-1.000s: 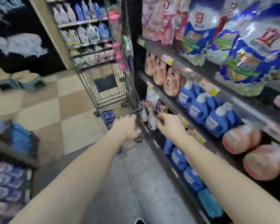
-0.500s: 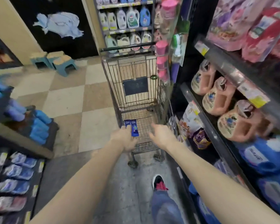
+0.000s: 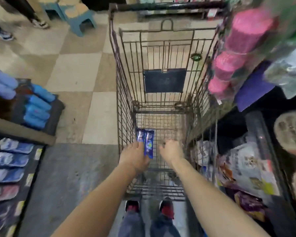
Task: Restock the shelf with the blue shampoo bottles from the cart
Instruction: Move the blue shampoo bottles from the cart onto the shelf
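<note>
Both my hands have gone over the near rim and down into the cart [image 3: 125,93], which I now stand right against, looking straight into it.

The two blue shampoo bottles [image 3: 148,142] lie side by side on the basket's wire bottom, hard against its left wall. My left hand [image 3: 135,156] lies over their near ends, fingers touching the left one; I cannot tell whether they have closed round it. My right hand [image 3: 171,151] hangs just beside them, fingers loosely curled, holding nothing. The rest of the wire bottom ahead of my hands is bare up to the far wall. The cart's right wall sits tight along the shelf [image 3: 261,134], with hanging pink packs [image 3: 229,65] leaning over its rim; left of the cart is open tiled floor [image 3: 75,74].
</note>
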Demonstrator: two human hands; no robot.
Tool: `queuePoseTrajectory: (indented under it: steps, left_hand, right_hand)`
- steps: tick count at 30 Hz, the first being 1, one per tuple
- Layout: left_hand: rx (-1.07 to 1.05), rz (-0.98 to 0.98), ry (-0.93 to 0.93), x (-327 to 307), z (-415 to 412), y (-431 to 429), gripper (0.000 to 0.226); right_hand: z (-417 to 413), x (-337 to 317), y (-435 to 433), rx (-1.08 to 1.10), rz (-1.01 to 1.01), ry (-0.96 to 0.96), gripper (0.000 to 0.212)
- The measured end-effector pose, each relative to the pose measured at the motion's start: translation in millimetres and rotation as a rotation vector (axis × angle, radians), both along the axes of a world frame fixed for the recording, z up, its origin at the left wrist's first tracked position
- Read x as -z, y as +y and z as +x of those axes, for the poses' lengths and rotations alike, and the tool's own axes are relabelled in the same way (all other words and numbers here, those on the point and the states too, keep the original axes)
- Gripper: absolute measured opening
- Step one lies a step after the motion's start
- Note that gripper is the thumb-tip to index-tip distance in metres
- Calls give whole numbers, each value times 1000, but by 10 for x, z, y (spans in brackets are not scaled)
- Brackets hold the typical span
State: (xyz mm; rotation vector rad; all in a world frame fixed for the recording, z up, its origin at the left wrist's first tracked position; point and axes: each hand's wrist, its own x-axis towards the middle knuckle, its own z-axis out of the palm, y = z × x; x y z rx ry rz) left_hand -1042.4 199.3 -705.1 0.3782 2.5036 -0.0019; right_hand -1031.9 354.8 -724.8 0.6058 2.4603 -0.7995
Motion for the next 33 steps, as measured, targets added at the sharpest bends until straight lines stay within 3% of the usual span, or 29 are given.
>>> queuePoseTrajectory:
  steps: [5, 11, 17, 25, 33]
  left_hand:
    - [26, -37, -56, 805, -413, 161, 50]
    - [29, -100, -59, 1500, -841, 330, 55]
    - [63, -119, -43, 1845, -1075, 267, 54]
    - [11, -61, -77, 1660, -1121, 217, 52]
    - [108, -53, -36, 591, -1123, 302, 52]
  right_hand:
    - [-516, 1002, 16, 161, -114, -91, 17]
    - [-1131, 2085, -112, 216, -190, -170, 37]
    - [-1327, 2631, -286, 379, -343, -183, 30]
    - [-1158, 2373, -179, 541, -401, -148, 26]
    - [-1086, 1094, 76, 513, -363, 216, 21]
